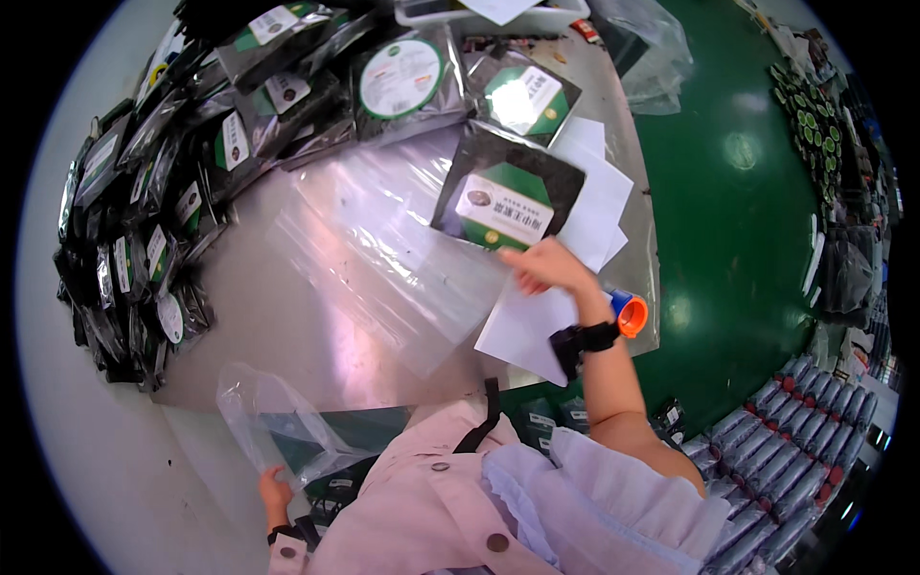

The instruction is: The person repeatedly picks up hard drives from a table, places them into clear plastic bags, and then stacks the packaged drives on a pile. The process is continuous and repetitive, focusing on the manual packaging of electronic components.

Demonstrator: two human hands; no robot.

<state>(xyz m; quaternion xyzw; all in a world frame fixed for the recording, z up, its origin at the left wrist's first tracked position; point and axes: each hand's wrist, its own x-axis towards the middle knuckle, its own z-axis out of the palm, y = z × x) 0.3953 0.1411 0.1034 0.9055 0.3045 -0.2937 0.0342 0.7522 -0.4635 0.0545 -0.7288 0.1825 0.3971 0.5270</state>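
Note:
Low at the left, below the table edge, my left hand (275, 489) is closed on the rim of a clear plastic bag (278, 422) that hangs loosely open. Over the table's right side, my right hand (548, 267) has its index finger extended and the other fingers loosely bent. Its fingertips are at the near edge of a black square packet (505, 196) with a green and white label; I cannot make out firm contact. That packet partly covers another black packet (523, 96). Flat clear plastic bags (383, 249) lie beside it, and white paper sheets (527, 331) are under my right wrist.
Black packets (230, 144) are heaped along the table's far and left sides. A blue and orange tape roll (630, 314) sits at the right edge. A white bin (412, 13) stands at the back. Wrapped packs (786, 450) cover the green floor (719, 240) at lower right.

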